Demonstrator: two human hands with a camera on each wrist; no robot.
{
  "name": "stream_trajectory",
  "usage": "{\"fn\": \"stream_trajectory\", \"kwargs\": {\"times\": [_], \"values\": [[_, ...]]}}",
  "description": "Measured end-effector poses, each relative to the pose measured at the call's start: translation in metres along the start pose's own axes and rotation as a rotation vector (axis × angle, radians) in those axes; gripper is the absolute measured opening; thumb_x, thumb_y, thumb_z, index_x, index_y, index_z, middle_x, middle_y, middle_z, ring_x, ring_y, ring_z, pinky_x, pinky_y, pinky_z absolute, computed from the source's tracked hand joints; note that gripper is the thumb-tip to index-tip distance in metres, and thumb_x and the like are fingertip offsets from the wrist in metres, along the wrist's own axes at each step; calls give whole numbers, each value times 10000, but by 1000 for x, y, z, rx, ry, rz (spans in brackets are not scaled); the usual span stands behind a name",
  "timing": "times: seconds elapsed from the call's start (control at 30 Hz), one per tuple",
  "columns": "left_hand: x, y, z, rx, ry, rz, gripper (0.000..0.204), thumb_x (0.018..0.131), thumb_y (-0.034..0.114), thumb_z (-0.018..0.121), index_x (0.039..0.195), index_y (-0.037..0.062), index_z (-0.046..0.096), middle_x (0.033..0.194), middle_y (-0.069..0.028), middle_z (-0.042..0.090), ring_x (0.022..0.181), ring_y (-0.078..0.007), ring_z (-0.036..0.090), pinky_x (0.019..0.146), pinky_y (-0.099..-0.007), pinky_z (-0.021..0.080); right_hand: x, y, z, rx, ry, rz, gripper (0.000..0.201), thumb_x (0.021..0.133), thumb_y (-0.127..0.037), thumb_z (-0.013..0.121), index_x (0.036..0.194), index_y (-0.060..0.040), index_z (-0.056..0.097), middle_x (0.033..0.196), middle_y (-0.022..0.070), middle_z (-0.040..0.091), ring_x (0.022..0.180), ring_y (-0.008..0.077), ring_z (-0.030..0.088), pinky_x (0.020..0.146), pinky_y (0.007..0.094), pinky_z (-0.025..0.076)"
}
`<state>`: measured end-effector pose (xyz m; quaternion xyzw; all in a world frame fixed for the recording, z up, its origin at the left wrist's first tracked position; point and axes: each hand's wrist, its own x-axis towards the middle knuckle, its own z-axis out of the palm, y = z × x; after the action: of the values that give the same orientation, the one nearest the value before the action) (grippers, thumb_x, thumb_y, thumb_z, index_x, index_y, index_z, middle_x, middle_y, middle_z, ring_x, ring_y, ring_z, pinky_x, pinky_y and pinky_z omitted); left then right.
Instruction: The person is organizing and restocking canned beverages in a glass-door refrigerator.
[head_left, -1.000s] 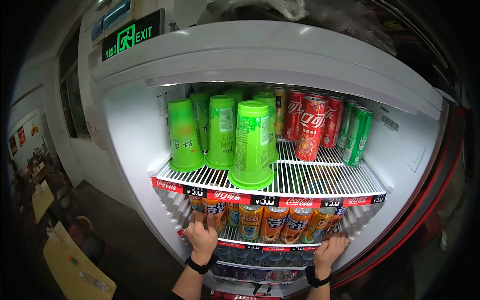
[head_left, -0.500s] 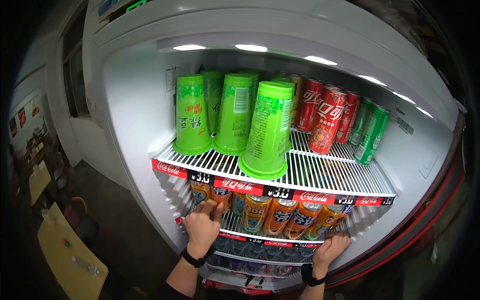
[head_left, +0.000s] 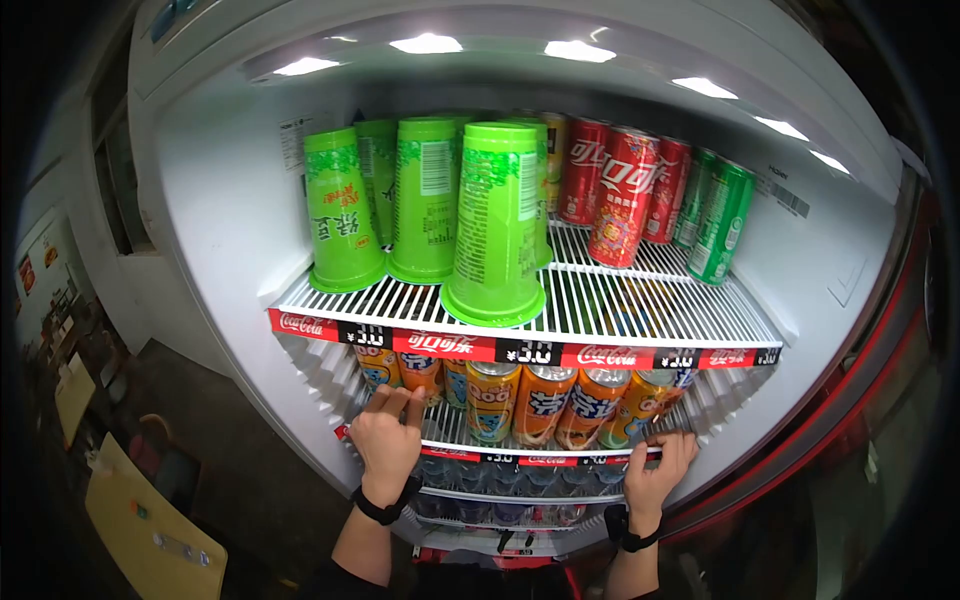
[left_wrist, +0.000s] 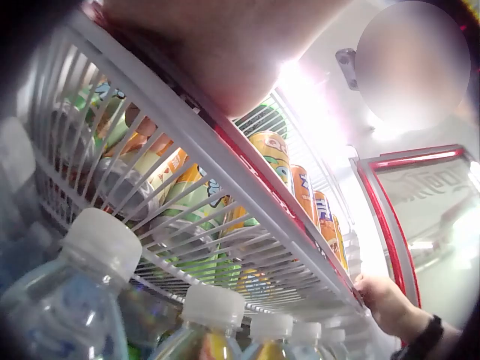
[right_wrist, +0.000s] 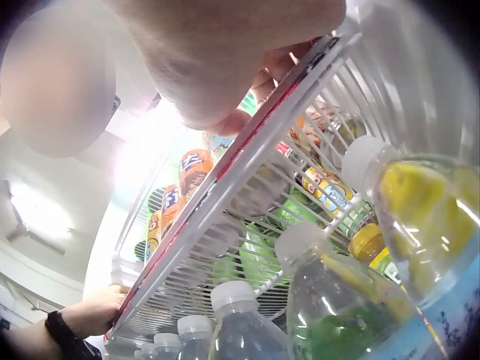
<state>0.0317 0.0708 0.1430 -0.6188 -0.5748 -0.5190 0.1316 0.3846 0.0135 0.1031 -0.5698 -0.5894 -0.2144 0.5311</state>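
My left hand (head_left: pixel 387 445) grips the left part of the second shelf's front edge (head_left: pixel 520 453), fingers over it beside the orange cans (head_left: pixel 420 374). At the right end of that edge, my right hand (head_left: pixel 655 480) holds on with bent fingers. The left wrist view shows the left hand (left_wrist: pixel 217 52) large over the shelf rim (left_wrist: pixel 251 176) and the right hand (left_wrist: pixel 394 306) at the far corner. In the right wrist view, the right hand (right_wrist: pixel 232 64) has its fingers over the rim, with the left hand (right_wrist: pixel 94 311) gripping the other end.
On the top shelf (head_left: pixel 600 310) stand upside-down green cups (head_left: pixel 495 225), red cans (head_left: pixel 625 200) and green cans (head_left: pixel 720 225). Bottles (left_wrist: pixel 214 315) with white caps stand beneath the gripped shelf. A yellow table (head_left: pixel 150 520) is at lower left, and a red-edged door (head_left: pixel 800 470) at right.
The head view has shifted, bringing the fridge's ceiling lights into sight and the shelves higher in the picture. Both hands stay at the same shelf edge.
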Motion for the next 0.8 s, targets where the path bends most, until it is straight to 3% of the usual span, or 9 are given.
{"fn": "stream_trajectory", "kwargs": {"times": [0.2,0.47,0.8], "values": [[0,-3,1,6,-23,10,279,977,283,785,818,58,741,781,-104,685,648,-383,674,570,-477,482,2,-16,-4,222,-20,52,206,777,-34,744,909,-47,587,841,136,564,823,351,555,766,443,425],[3,-7,-3,-12,-90,-7,482,935,395,829,631,43,700,598,-113,631,523,-348,616,503,-455,415,-8,-32,13,52,-52,-16,174,839,-122,743,929,-71,602,960,137,560,924,358,548,843,484,398],[0,-13,4,44,-53,37,473,964,374,777,623,60,678,612,-123,632,537,-359,627,505,-470,428,-4,-39,25,-122,-79,-80,214,900,-163,643,1082,-64,696,1042,117,628,1000,328,566,920,473,384]]}}
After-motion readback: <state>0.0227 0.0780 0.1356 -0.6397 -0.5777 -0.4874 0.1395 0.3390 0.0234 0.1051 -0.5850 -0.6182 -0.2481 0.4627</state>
